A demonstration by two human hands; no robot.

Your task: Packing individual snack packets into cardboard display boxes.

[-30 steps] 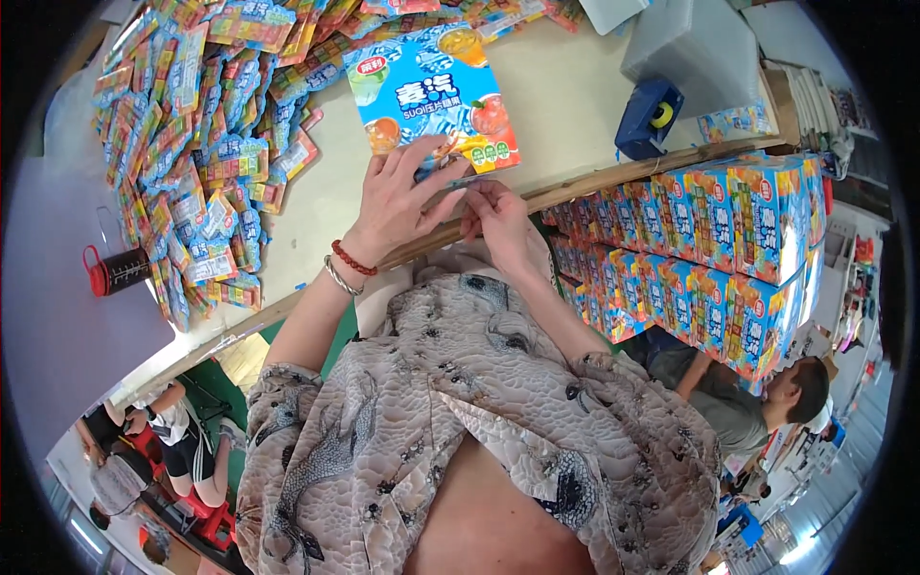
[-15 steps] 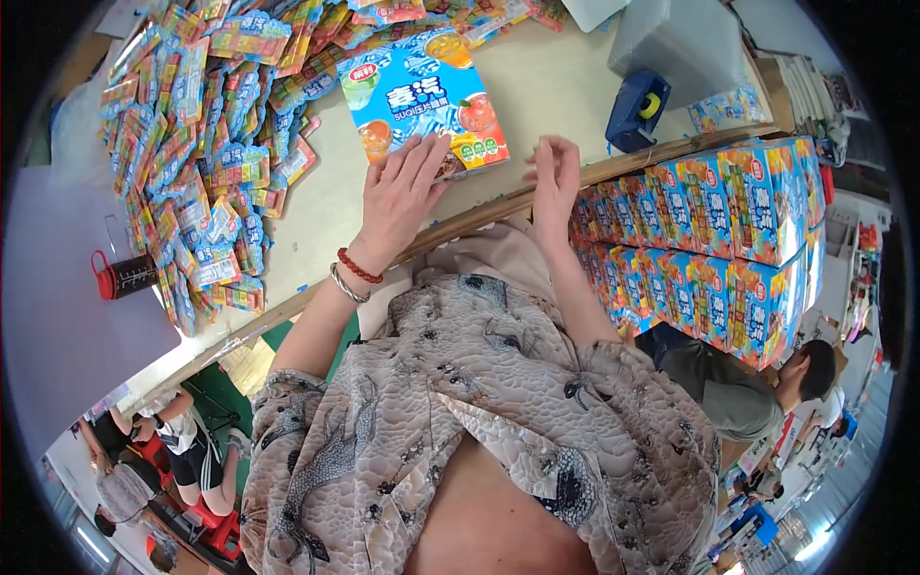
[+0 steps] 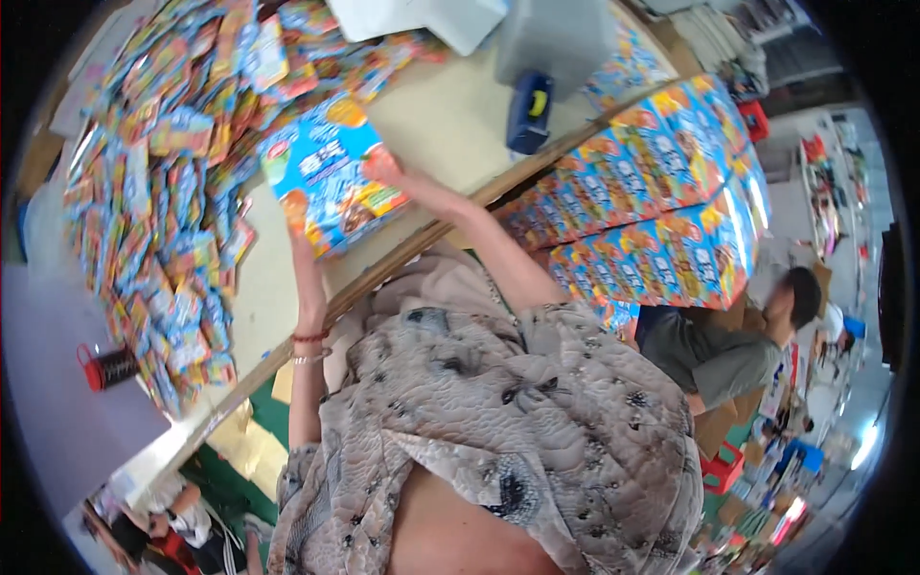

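Note:
A blue carton with fruit pictures [image 3: 331, 172] is held between my two hands at the front of the table, tilted a little. My left hand [image 3: 299, 235] grips its lower left edge, the fingers partly hidden and blurred. At the right edge, my right hand [image 3: 407, 180] is closed on the side of the carton. Just left of and behind it spreads a big heap of small colourful packets [image 3: 182, 192].
A blue tape dispenser [image 3: 532, 110] stands near the table's wooden edge [image 3: 450, 218], before a translucent plastic bin [image 3: 561, 43]. Rows of matching cartons [image 3: 652, 153] are stacked at the right. A dark bottle with a red lid [image 3: 115, 367] is at the left; a person [image 3: 738, 345] sits at the right.
My right hand has moved left from beside the carton to grip its right edge. My left hand has slid from its top to its left side. The whole view has shifted and turned.

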